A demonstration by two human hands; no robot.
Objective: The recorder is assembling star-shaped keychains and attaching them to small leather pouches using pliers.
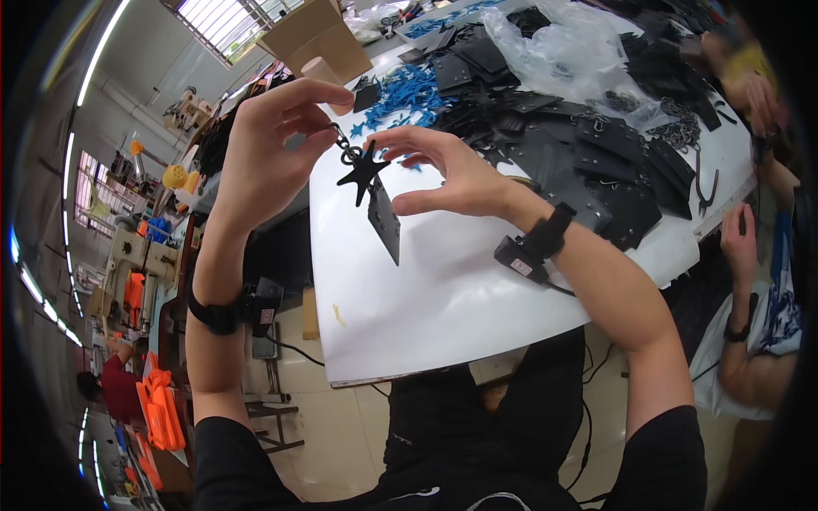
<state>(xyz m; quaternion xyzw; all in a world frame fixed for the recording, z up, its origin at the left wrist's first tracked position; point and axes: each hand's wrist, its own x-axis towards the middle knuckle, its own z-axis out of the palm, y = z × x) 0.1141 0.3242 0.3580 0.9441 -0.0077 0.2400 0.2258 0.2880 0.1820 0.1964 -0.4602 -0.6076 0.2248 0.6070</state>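
My left hand (271,145) is raised over the table, thumb and fingers pinching the upper end of a short dark metal chain (348,149). From this chain hang a black five-pointed star (363,174) and a flat dark rectangular piece (385,223) with small metal studs, tilted and seen nearly edge-on. Close on the right of the star is my right hand (456,175), its thumb and fingers apart. Its index fingertip reaches the star's upper side; I cannot make out whether it touches. The thumb lies beside the upper edge of the rectangular piece.
On the white table (443,298) lie a heap of dark rectangular pieces (562,166), blue stars (405,94), a clear plastic bag (554,51), chains (677,119) and pliers (705,179). A cardboard box (319,38) stands behind. Other people's hands (740,243) show at right.
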